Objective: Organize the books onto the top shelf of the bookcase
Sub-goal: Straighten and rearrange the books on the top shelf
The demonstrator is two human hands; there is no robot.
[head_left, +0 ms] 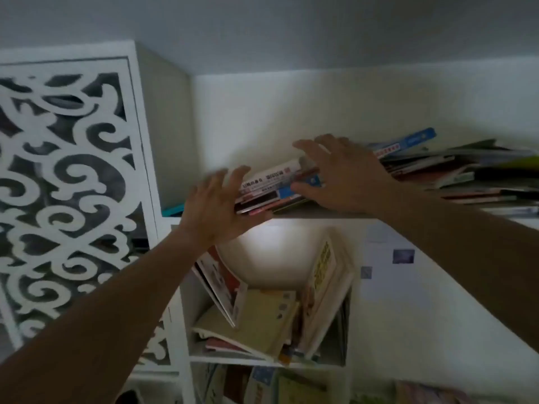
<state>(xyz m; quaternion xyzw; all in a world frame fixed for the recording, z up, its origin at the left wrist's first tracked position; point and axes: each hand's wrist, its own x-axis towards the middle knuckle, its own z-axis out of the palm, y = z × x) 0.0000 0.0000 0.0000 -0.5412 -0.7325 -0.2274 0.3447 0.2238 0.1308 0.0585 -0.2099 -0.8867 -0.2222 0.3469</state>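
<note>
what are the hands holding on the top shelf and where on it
Nothing gripped: the left hand presses open-fingered on the book stack's left end, the right hand on its top and right.

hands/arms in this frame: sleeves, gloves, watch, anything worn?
Nothing worn that shows. The left hand and right hand are bare: no gloves, and no rings or watch visible, though the picture is blurred. Both forearms are bare to the frame edge, no sleeves in view.

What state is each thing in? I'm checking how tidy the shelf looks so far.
left hand: open, fingers against the stack's left end.
right hand: open, spread over the stack.
book stack: lying flat on the top shelf.
books at right: loose, messy pile.
lower-cubby books: leaning, disordered.
</note>
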